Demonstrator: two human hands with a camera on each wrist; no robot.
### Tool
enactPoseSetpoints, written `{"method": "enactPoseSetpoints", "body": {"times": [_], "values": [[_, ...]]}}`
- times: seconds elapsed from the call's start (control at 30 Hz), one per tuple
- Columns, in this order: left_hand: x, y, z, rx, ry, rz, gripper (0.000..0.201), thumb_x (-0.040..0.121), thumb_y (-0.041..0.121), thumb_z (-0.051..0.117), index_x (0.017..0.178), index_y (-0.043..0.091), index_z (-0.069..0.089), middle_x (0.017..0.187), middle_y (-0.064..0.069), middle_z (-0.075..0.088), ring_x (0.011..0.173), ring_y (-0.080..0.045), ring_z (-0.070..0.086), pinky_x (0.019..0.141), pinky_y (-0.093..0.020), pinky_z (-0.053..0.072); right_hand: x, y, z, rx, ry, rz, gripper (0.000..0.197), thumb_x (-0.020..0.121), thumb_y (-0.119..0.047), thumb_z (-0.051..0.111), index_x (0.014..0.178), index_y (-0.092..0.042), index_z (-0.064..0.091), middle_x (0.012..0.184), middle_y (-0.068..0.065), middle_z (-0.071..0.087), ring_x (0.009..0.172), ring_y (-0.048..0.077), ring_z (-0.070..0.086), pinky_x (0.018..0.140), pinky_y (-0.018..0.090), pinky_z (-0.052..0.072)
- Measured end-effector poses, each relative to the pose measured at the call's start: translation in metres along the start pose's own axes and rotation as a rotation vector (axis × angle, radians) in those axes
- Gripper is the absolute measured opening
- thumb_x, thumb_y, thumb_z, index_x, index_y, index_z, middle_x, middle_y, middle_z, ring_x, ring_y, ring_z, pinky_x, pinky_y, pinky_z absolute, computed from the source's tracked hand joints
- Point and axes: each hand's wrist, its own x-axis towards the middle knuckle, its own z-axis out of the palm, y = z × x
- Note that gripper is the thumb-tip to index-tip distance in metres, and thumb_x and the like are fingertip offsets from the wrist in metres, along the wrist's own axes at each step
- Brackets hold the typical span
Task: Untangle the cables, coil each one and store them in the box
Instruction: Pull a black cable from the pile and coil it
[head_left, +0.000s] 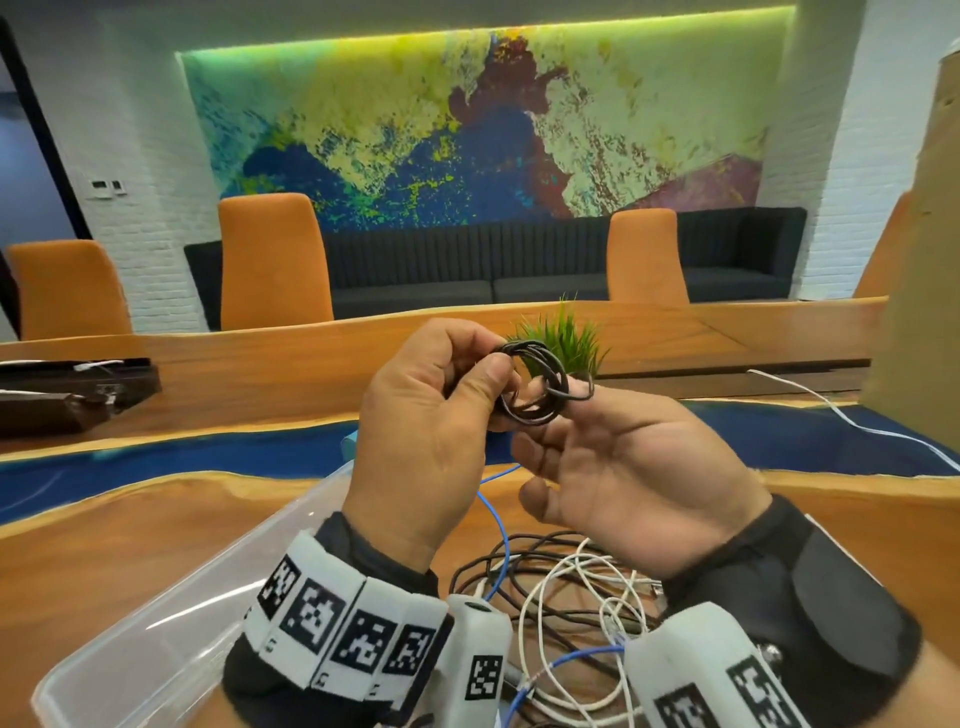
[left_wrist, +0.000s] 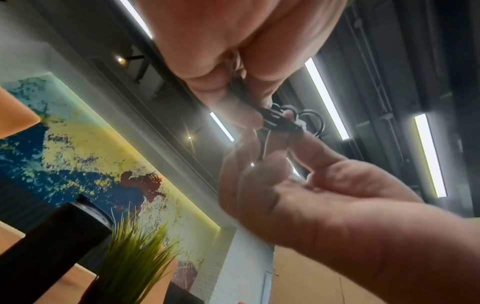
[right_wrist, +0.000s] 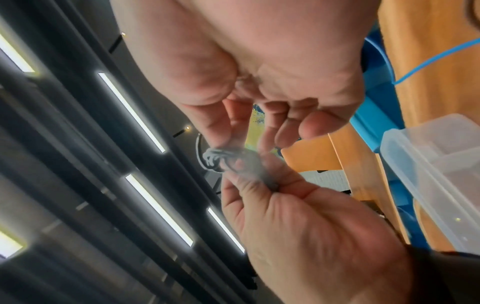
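A small coil of thin black cable (head_left: 535, 384) is held up in front of me, above the table. My left hand (head_left: 491, 361) pinches its left side between thumb and curled fingers; the left wrist view shows the same pinch on the coil (left_wrist: 283, 121). My right hand (head_left: 556, 447) lies palm up just below. Its index finger reaches into the coil, a loose cable end lies over that finger, and its thumb stays apart. Under my wrists a tangle of black, white and blue cables (head_left: 561, 597) lies on the wooden table. The clear plastic box (head_left: 291, 514) stands at lower left.
A small green plant (head_left: 571, 338) stands just behind the coil. A white cable (head_left: 831, 410) trails along the table at the right, beside a tall cardboard box (head_left: 924, 260). A dark case (head_left: 78, 384) sits far left. Orange chairs line the table's far side.
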Motion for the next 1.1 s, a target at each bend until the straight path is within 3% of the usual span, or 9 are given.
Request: {"method": "enactPoseSetpoints", "body": {"times": [0.1,0.2,0.27,0.47,0.6,0.73,0.9,1.0,1.1], "values": [[0.0,0.0,0.0,0.031,0.029,0.058,0.018,0.096,0.004,0.059,0.093,0.021,0.063,0.082,-0.004,0.07,0.076,-0.014,0.069,0.064,-0.024,0.058,-0.001,0.0,-0.004,0.011,-0.122,0.041,0.021,0.072,-0.026,0.054,0.081,-0.014,0.069,0.102,0.009,0.058,0.084,0.021,0.051,0.068,0.037,0.039],[-0.002,-0.002,0.002,0.075,0.049,0.097,0.015,0.092,0.012,0.059,0.092,0.027,0.063,0.085,0.0,0.071,0.078,-0.017,0.069,0.065,-0.026,0.059,-0.005,-0.003,-0.003,-0.08,-0.168,0.013,0.017,0.072,-0.017,0.062,0.089,-0.016,0.063,0.101,0.008,0.064,0.088,0.023,0.057,0.07,0.037,0.045],[-0.004,-0.007,0.004,0.099,0.053,0.095,0.013,0.092,0.014,0.06,0.092,0.026,0.064,0.086,0.001,0.071,0.08,-0.017,0.07,0.065,-0.025,0.058,-0.005,-0.003,0.001,-0.263,-0.055,-0.051,0.011,0.078,-0.014,0.074,0.086,-0.02,0.069,0.094,0.006,0.067,0.081,0.02,0.063,0.066,0.033,0.052],[-0.002,-0.012,0.002,0.14,0.157,0.078,0.022,0.096,0.006,0.061,0.093,0.028,0.063,0.086,0.0,0.071,0.078,-0.016,0.07,0.063,-0.021,0.056,-0.004,-0.001,0.009,-0.587,0.258,-0.29,0.015,0.094,-0.002,0.057,0.1,-0.011,0.068,0.069,0.008,0.066,0.054,0.014,0.06,0.05,0.027,0.053],[0.009,-0.011,-0.012,0.045,0.275,-0.039,0.019,0.098,0.005,0.056,0.093,0.023,0.06,0.081,-0.002,0.069,0.068,-0.008,0.067,0.061,-0.019,0.055,-0.006,-0.009,0.001,-0.877,0.312,-0.335,0.017,0.095,-0.007,0.059,0.092,-0.017,0.073,0.069,0.005,0.07,0.055,0.011,0.062,0.051,0.024,0.05],[0.013,-0.009,-0.015,-0.228,0.33,-0.271,0.014,0.101,0.006,0.051,0.095,0.016,0.06,0.077,0.0,0.066,0.067,-0.007,0.063,0.06,-0.018,0.054,-0.015,-0.017,0.0,-1.183,0.128,-0.42,0.016,0.089,-0.011,0.066,0.09,-0.023,0.077,0.081,-0.009,0.074,0.074,0.001,0.066,0.064,0.014,0.05],[0.013,-0.002,-0.012,-0.674,0.146,-0.519,0.016,0.101,0.011,0.047,0.092,0.016,0.059,0.073,0.001,0.063,0.065,-0.006,0.059,0.054,-0.015,0.05,-0.015,-0.017,-0.002,-1.097,-0.077,-0.361,0.017,0.09,-0.004,0.063,0.093,-0.013,0.077,0.074,0.002,0.072,0.071,0.006,0.067,0.068,0.016,0.051],[0.006,0.003,-0.005,-0.676,-0.089,-0.6,0.014,0.097,0.013,0.049,0.09,0.017,0.06,0.069,0.002,0.062,0.06,-0.005,0.057,0.052,-0.017,0.047,-0.007,-0.01,-0.01,-1.268,0.08,-0.333,0.021,0.089,-0.014,0.068,0.077,-0.03,0.075,0.066,-0.005,0.068,0.062,0.001,0.06,0.059,0.015,0.049],[0.0,0.003,0.003,-0.434,-0.213,-0.543,0.016,0.1,0.007,0.048,0.092,0.015,0.059,0.069,0.0,0.062,0.057,-0.004,0.058,0.049,-0.015,0.046,-0.003,-0.01,-0.013,-1.324,0.267,-0.445,0.024,0.085,-0.024,0.073,0.061,-0.026,0.069,0.059,-0.002,0.063,0.055,0.003,0.052,0.052,0.023,0.044]]}}
